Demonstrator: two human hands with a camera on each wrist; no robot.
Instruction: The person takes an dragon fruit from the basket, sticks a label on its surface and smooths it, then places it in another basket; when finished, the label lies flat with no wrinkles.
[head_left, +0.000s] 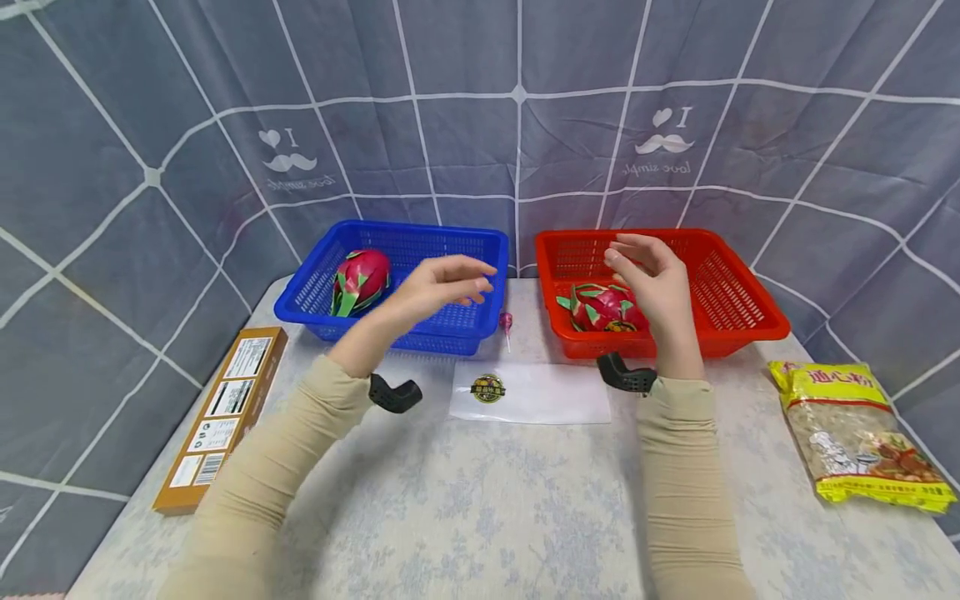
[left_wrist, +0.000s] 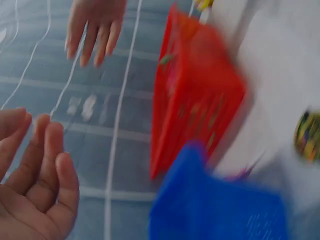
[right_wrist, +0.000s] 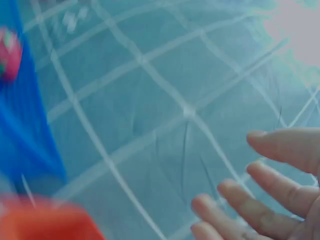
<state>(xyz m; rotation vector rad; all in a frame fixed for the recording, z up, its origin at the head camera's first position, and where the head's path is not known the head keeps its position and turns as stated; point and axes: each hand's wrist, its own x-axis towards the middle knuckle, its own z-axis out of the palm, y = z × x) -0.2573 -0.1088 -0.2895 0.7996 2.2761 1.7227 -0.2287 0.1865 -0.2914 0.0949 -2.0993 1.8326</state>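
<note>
My left hand (head_left: 431, 293) hangs over the right part of the blue basket (head_left: 322, 327), fingers relaxed and holding nothing. A dragon fruit (head_left: 363, 275) lies at the left in that basket. Above the red basket (head_left: 675, 343) is my right hand (head_left: 655, 283), its fingers loosely bent around nothing. Below and beside it, another dragon fruit (head_left: 596, 307) with a dark round sticker lies in the red basket, partly hidden by the hand. Both hands look empty in the wrist views too, the left palm (left_wrist: 37, 190) and the right fingers (right_wrist: 260, 200) spread a little.
Between the baskets lies a pink lollipop (head_left: 506, 322). In front is a white sheet (head_left: 555, 393) with a round sticker (head_left: 488, 388). A brown box (head_left: 225, 417) lies at the left, a yellow food bag (head_left: 862, 433) at the right. A grey curtain (head_left: 465, 150) hangs behind.
</note>
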